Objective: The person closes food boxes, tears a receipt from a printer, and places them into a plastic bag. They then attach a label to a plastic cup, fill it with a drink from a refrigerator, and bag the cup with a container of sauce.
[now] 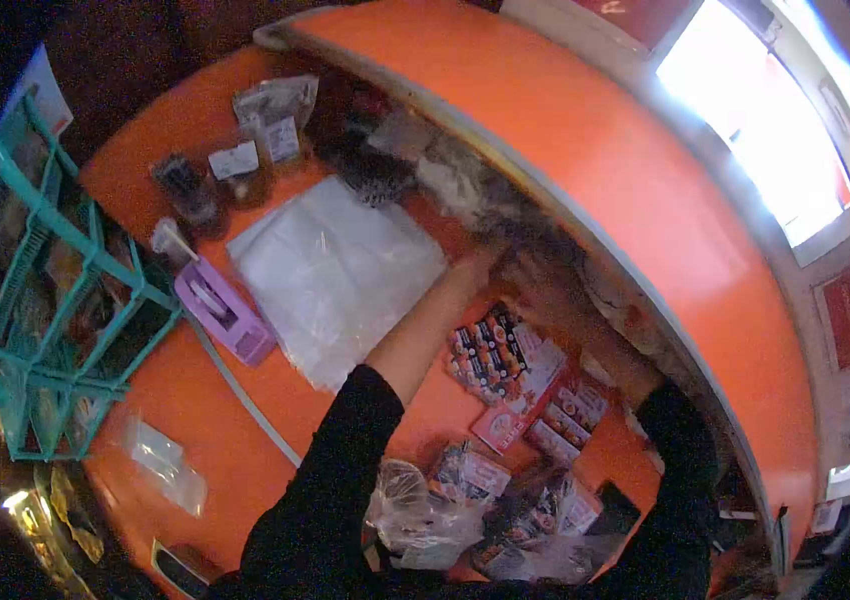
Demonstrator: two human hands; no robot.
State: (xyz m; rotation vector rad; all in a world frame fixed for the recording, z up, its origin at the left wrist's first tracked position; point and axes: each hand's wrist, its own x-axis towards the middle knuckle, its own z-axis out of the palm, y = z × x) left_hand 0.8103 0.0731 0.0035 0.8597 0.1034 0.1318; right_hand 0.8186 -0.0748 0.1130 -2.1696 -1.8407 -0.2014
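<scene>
Both of my arms reach forward into the shadow under the raised orange counter. My left hand (pixel 485 260) is at the things beneath the ledge, near crumpled clear plastic (pixel 450 185). Close beside it on the right is my right hand (pixel 545 280). Shadow and blur hide the fingers of both hands, and I cannot make out anything held. Below the hands lie printed cards (pixel 490 350) and a red-and-white printed leaflet (pixel 570 410). Left of my left forearm is a flat stack of clear plastic bags (pixel 335 275).
A purple tape dispenser (pixel 225 312) stands left of the bags, near a teal wire rack (pixel 95 255). Dark jars (pixel 190 190) and a bagged item (pixel 280 125) sit behind. Plastic-wrapped packets (pixel 545 525) and a dark phone-like slab (pixel 617 510) lie near my body. The counter edge (pixel 605 240) overhangs.
</scene>
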